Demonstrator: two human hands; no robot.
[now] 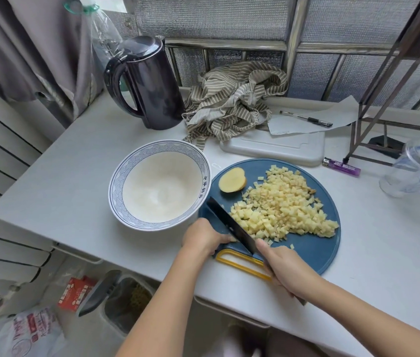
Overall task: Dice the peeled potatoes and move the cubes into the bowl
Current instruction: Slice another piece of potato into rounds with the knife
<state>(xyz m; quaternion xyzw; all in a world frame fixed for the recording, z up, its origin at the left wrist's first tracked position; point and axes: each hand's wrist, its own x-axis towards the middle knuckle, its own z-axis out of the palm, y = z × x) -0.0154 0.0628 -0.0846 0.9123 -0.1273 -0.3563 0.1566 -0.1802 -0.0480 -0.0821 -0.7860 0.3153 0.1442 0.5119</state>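
Note:
A heap of small potato cubes [285,207] covers the middle of the round blue cutting board [314,249]. A peeled potato half [232,180] lies cut side up at the board's far left. My right hand [285,270] grips the handle of a black knife [232,224], whose blade rests against the left side of the heap. My left hand [205,238] clasps the board's near left edge, beside its yellow handle [239,265]. The white bowl with a blue patterned rim [116,184] stands just left of the board and holds nothing.
A dark electric kettle [149,83] and a striped cloth [234,101] sit at the back. A white board [273,148], paper and a pen [306,119] lie behind the blue one. A purple lighter [341,166] and a plastic jug [419,168] are at right. A bin [123,302] stands below.

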